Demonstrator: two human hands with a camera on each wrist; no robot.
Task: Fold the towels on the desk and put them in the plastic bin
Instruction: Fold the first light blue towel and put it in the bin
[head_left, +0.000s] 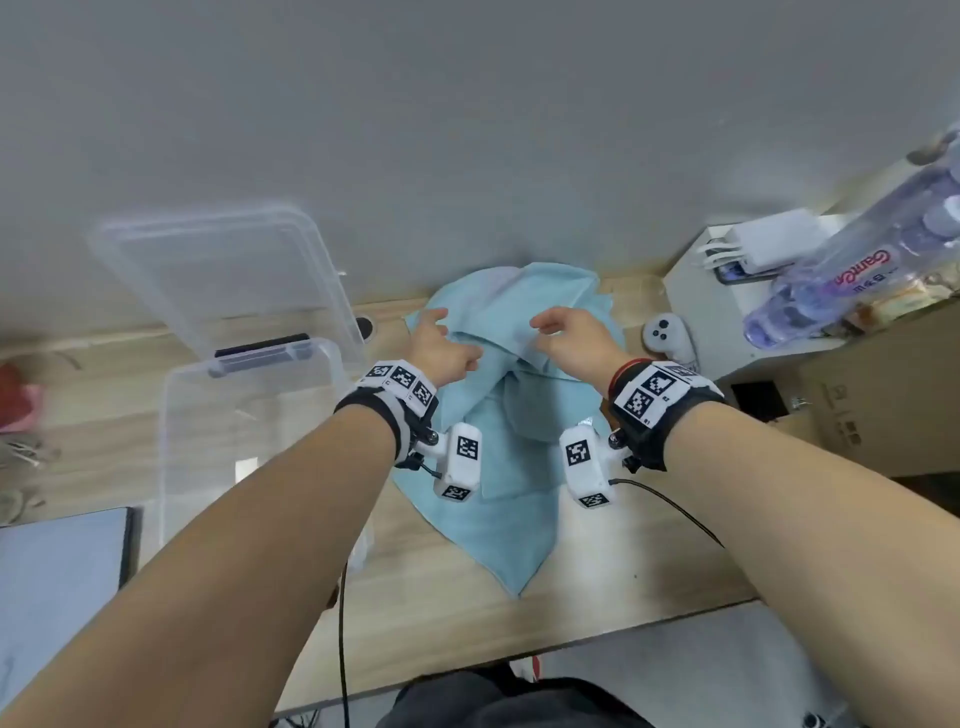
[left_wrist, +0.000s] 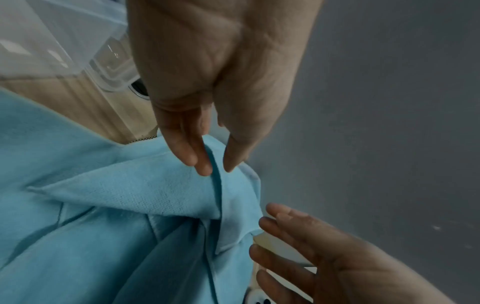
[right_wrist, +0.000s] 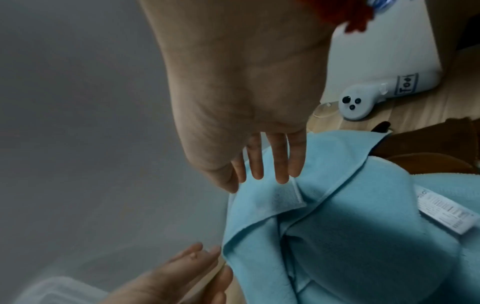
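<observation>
The far edge of the blue towel (head_left: 511, 415) is partly covered by both hands in the head view, and how many layers lie in the crumpled heap cannot be made out. The near end of the clear bin (head_left: 249, 447) is crossed by the left forearm, and its contents are hard to read through the plastic. The bottle (head_left: 852, 270) and the cardboard box (head_left: 878, 395) are cut off at the right edge.

A raised fold of the towel is pinched by the left hand (head_left: 441, 345): in the left wrist view its fingers (left_wrist: 192, 152) are seen straight and close together, with the thumb on the other side of the fold. The right hand (head_left: 574, 338) is held over the towel's far edge, its fingers (right_wrist: 281, 162) slightly spread and nearly straight, the tips at or just above a hemmed corner; whether cloth is actually gripped cannot be told.

The towel lies crumpled on the wooden desk (head_left: 613, 577), under and on the near side of both sets of fingers. The bin stands on the outer side of the left fingers, its lid (head_left: 228, 270) propped up beyond it. A white controller (head_left: 667, 335) lies outside the right fingers.
</observation>
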